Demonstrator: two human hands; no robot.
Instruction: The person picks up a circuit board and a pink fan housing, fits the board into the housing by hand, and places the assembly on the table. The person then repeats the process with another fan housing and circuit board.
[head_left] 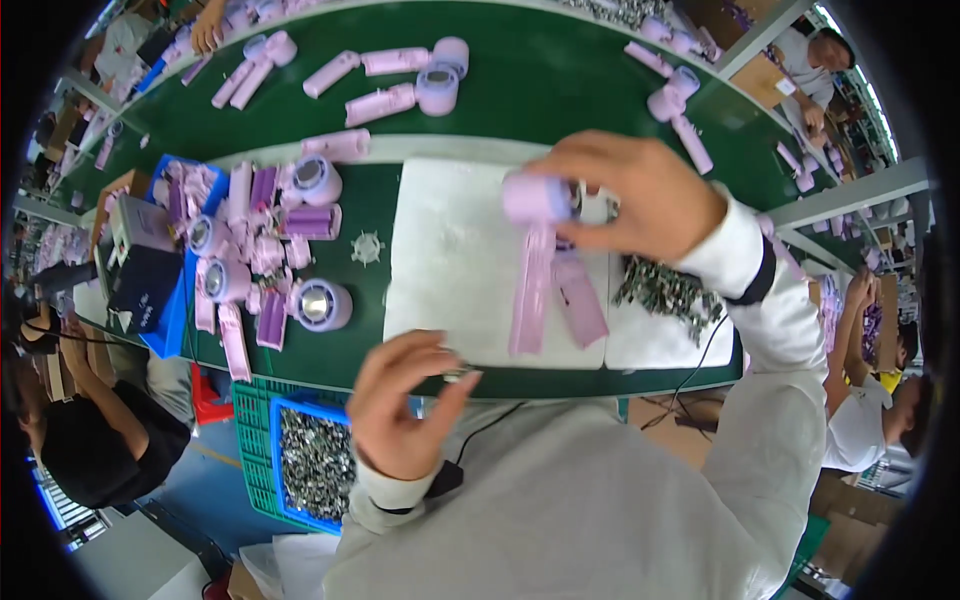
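Busy workshop all round, with a dark green worktop [372, 205] across my feed and a flat white mat [450, 250] laid on it. Over the mat is the lilac plastic dryer-shaped body [535, 258]: fat round head at the far end, long handle pointing back toward the wearer, and a pinkish half-shell [582, 303] splayed out beside the handle (can't tell from here if they're joined). Right hand [645, 190] has thumb and fingers closed around the darker end of the head, bit blurry though. Left hand [405, 405] is pinching a small dark metallic bit [459, 373] by the near edge. From my remote seat I'd guess the body is light, stiff, thin-walled plastic, glossy enough to slide if you only tip-pinch the handle. Those splayed shells look like the fragile part, so I'd cup the round head and not squeeze or twist lower down. Metallic bit's probably hard and super easy to drop; I'd take it by its edges. Also I'd steer clear of that loose heap of small metal parts [665, 295] under the right forearm.
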